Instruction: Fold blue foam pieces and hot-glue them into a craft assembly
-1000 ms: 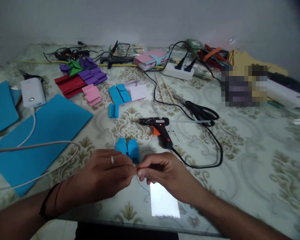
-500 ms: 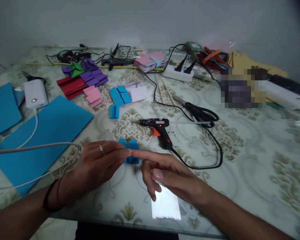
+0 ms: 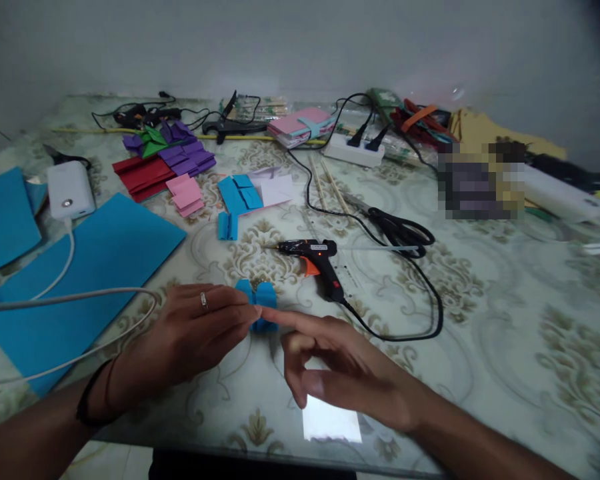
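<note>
Between my hands a small folded blue paper piece (image 3: 267, 295) lies on the table, partly hidden by my fingers. My left hand (image 3: 200, 327), wearing a ring, has its fingers pressed together on the paper's left side. From the right, my right hand (image 3: 337, 353) stretches its index finger to the paper, the tip meeting my left fingertips. Its other fingers curl loosely and the thumb stands apart, with nothing gripped. Just beyond lies a black hot glue gun (image 3: 313, 252) with an orange trigger, a red light lit and a glue stick in its back.
Large blue sheets (image 3: 105, 260) and a white power bank (image 3: 70, 190) with its cable lie left. Folded red paper (image 3: 143, 177), purple paper (image 3: 187, 158) and pink paper (image 3: 185, 195) sit behind. Black scissors (image 3: 400, 227), wooden sticks (image 3: 334, 183) and a power strip (image 3: 355, 152) are farther right.
My right thumb and curled fingers have shifted slightly, the thumb now lower. Both hands stay at the blue paper. The whole view has tilted a little.
</note>
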Motion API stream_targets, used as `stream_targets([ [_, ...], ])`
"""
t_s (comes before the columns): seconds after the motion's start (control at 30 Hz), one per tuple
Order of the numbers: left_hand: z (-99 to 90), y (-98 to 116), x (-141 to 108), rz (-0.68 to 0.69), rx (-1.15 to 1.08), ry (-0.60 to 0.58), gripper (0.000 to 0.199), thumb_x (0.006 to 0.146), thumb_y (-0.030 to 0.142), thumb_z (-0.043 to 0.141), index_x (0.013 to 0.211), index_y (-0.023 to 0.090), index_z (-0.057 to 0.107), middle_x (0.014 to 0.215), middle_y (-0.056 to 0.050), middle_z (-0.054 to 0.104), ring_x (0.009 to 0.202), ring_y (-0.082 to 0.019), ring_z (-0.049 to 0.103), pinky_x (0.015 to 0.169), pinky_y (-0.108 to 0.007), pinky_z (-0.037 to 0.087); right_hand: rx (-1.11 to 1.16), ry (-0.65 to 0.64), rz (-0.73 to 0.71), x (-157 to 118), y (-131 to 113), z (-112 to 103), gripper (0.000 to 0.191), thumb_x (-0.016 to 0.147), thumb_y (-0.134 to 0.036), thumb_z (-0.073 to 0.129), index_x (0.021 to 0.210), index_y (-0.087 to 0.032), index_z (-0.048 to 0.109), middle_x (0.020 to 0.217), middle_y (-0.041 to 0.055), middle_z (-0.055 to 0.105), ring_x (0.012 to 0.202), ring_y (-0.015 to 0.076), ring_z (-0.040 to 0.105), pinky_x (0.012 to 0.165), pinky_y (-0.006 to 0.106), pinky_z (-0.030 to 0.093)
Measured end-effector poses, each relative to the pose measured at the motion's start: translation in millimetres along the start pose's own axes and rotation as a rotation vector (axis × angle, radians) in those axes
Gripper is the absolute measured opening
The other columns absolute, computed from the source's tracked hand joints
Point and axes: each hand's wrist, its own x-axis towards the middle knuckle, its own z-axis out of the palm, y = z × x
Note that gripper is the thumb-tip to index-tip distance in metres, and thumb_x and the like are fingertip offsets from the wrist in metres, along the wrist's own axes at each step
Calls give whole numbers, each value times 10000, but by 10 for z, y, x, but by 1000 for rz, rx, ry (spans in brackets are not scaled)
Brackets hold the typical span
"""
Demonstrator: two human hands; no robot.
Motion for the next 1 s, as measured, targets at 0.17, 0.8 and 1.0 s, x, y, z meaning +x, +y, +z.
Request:
stream_targets([
  [0.17,37,22,-2,-12,-33,-5,94,976,152,689,986,242,665,894,27,773,746,-115,724,703,-243,567,-434,68,-61,-11,-74,27,589,978,-172,626,1555,-235,532,777,-21,692,682,123,626,665,255,507],
  [0.8,-96,-814,140,-843,-3,183,343,988,357,529,680,209,499,573,58,477,571,-110,430,562,-282,324,-959,687,-43,67,-217,-382,252,1015,-344,556,999,-208,767,766,22,735,639,162,636,568,276,435],
  [1.0,-73,-854,158,-831,63,101,226,886,389,615,753,211,659,645,16,611,615,-156,528,610,-307,396,-1220,766,150,108,-141,-613,254,962,-435,603,941,-192,673,912,90,746,702,213,637,641,329,437],
])
